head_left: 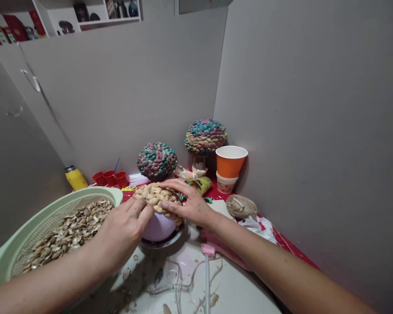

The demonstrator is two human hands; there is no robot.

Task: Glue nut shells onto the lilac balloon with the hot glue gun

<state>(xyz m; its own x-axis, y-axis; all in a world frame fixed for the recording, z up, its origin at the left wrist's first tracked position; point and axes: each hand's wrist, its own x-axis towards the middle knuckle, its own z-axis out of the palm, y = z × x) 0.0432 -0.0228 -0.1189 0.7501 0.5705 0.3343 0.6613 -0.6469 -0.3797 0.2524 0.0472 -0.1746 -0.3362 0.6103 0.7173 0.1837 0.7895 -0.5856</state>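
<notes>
A pale purple ball (157, 227) sits in a dark metal bowl (177, 239), its top covered with glued beige nut shells (152, 195). My right hand (187, 201) lies flat over the shell cap, fingers stretched and pressing on it. My left hand (126, 230) rests against the ball's left side, fingers curled with the tips pinched on a shell at the edge of the cap. A light green basket (36, 222) full of loose shells (68, 231) stands just left of that hand.
Two finished painted shell balls (157, 160) (205, 136) stand at the back. Stacked orange paper cups (231, 168), a twine roll (240, 206), small red cups (110, 177), a yellow bottle (75, 178) and a pink-tipped tool (208, 250) surround the work. Grey walls close in tightly.
</notes>
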